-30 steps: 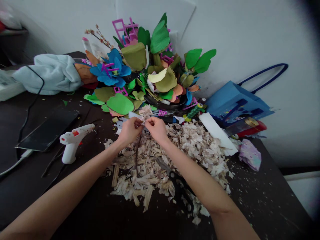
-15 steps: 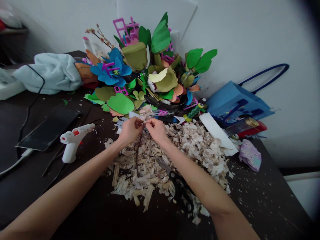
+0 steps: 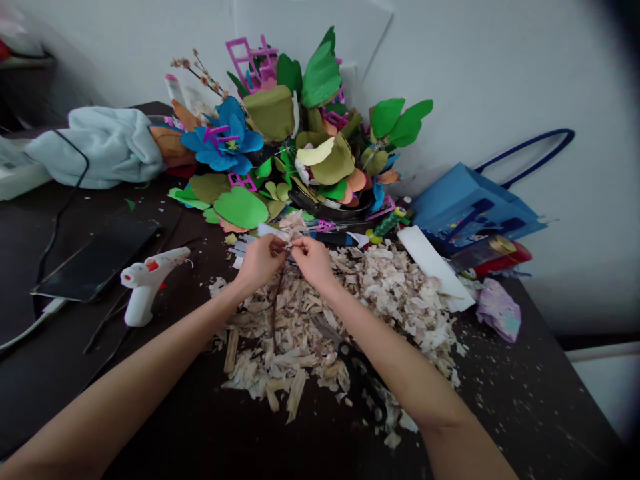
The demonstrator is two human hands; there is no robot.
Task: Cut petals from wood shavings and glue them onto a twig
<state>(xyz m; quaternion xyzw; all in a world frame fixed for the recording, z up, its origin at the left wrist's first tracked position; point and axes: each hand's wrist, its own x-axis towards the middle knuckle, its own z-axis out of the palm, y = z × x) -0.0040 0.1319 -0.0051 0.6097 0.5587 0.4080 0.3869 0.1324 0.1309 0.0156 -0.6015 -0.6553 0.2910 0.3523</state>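
My left hand (image 3: 261,262) and my right hand (image 3: 314,261) meet at the tips of their fingers, pinching a thin dark twig stem (image 3: 275,310) just below a small tuft of pale wood shavings (image 3: 293,225). The stem hangs down over a large heap of wood shavings (image 3: 345,313). Black-handled scissors (image 3: 357,377) lie partly buried in that heap, under my right forearm. My fingers hide the spot where the tuft joins the stem.
Behind my hands rises a mass of coloured paper flowers and leaves (image 3: 287,143). A white glue gun (image 3: 145,287) and a dark tablet (image 3: 95,259) lie on the dark table (image 3: 520,393) to the left and right. A blue bag (image 3: 473,207) leans on the wall.
My right hand has shifted slightly lower and closer to my left, and the tuft of shavings has moved a little to the right.
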